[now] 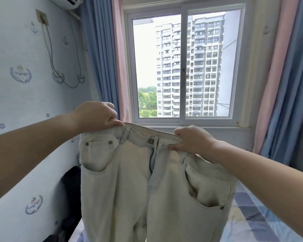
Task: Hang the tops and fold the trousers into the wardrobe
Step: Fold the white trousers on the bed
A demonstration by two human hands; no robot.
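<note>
A pair of pale cream jeans [129, 186] hangs upright in front of me, front side facing me, fly partly open. My left hand [96, 116] pinches the waistband at its left end. My right hand [192, 139] grips the waistband right of the button. The legs drop out of view at the bottom edge. No wardrobe and no tops are in sight.
A bed with a blue checked sheet [252, 206] lies below the jeans. A dark garment or bag [71, 189] sits against the left wall. Ahead is a window [182, 67] flanked by pink and blue curtains [101, 55].
</note>
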